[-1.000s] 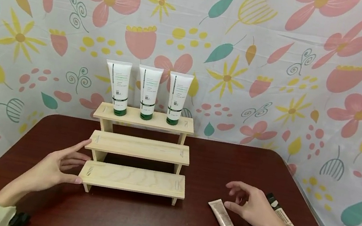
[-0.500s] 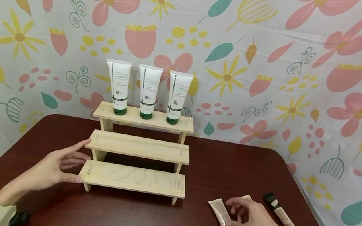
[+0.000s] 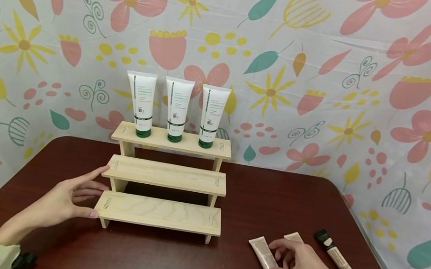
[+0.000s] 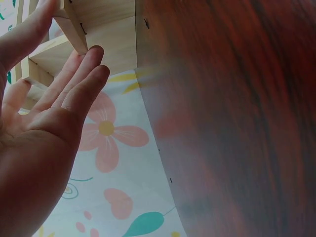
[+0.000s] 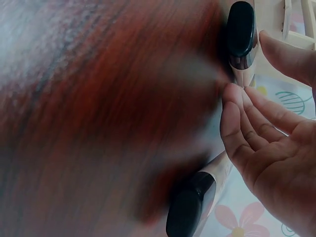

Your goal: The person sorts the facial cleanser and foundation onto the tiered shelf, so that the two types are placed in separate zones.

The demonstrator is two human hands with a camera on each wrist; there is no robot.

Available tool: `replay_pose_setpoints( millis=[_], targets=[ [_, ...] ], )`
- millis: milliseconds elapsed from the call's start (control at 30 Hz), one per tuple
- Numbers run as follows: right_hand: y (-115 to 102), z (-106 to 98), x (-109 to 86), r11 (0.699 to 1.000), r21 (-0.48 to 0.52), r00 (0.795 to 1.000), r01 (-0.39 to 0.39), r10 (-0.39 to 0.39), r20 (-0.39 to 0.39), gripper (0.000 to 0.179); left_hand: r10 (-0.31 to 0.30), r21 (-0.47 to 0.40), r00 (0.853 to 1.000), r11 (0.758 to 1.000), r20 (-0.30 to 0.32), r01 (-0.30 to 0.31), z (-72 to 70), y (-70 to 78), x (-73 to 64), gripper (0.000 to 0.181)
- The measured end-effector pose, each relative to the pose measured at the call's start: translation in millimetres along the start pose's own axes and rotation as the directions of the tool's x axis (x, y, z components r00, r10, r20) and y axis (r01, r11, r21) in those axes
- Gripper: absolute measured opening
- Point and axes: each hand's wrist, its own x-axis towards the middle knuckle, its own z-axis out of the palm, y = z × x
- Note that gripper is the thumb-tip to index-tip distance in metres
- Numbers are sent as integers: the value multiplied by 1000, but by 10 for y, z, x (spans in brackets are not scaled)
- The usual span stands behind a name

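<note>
A three-step wooden display stand (image 3: 158, 213) sits on the table. My left hand (image 3: 65, 202) rests against its left side, thumb at the lowest step's end and index fingertip at the middle one; the fingers are extended in the left wrist view. My right hand (image 3: 304, 268) is at a beige cosmetic tube (image 3: 264, 258) with a black cap, lying flat. In the right wrist view the thumb lies over this tube (image 5: 242, 71) and curled fingertips meet its side. A second beige tube (image 3: 294, 236), mostly hidden under that hand, shows its black cap (image 5: 185, 212) in the right wrist view.
Three white tubes with green caps, the middle one (image 3: 177, 108) included, stand upright on the top step. A black-and-cream tube (image 3: 338, 259) lies to the right of my right hand. Behind the dark wooden table (image 3: 158, 264) hangs a floral cloth (image 3: 283, 45).
My right hand has come down and nearer the body onto the left beige tube, uncovering the black-and-cream tube and the second beige tube's end. The left hand and the stand stay put.
</note>
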Motion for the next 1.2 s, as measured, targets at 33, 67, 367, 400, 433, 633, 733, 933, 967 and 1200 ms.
replay_pose_setpoints(
  millis=[33,67,367,400,433,633,733,933,967,1200],
  targets=[
    [3,2,2,1000,-1,1000,3,-3,1,41,3,0,1000,1000,0,-3,1,0,0,108],
    [6,4,3,1000,2,1000,5,-5,3,41,6,2,1000,1000,0,-6,2,0,0,108],
    [8,4,21,1000,22,1000,13,-13,15,41,-5,3,1000,1000,-2,5,2,8,-4,109],
    [7,-1,21,999,31,1000,10,-11,21,42,-8,4,1000,1000,-1,8,2,8,-4,109],
    [7,-6,21,999,39,1000,10,-11,27,42,-11,4,1000,1000,0,11,2,9,-4,109],
    [9,-49,32,995,94,997,15,-22,73,48,-13,10,1000,1000,-3,13,-1,10,-4,109],
    [17,-63,36,994,113,995,9,-19,94,50,-13,10,1000,1000,-3,13,-2,13,-4,109],
    [27,-65,61,995,100,994,-3,-9,112,51,-16,4,1000,1000,-1,16,-2,23,1,109],
    [30,-63,67,996,95,994,-1,-10,113,51,-17,5,1000,1000,-1,17,-2,25,1,109],
    [34,-48,111,995,99,991,-3,-10,130,50,-20,11,1000,1000,-2,20,-2,30,-1,109]
  ],
)
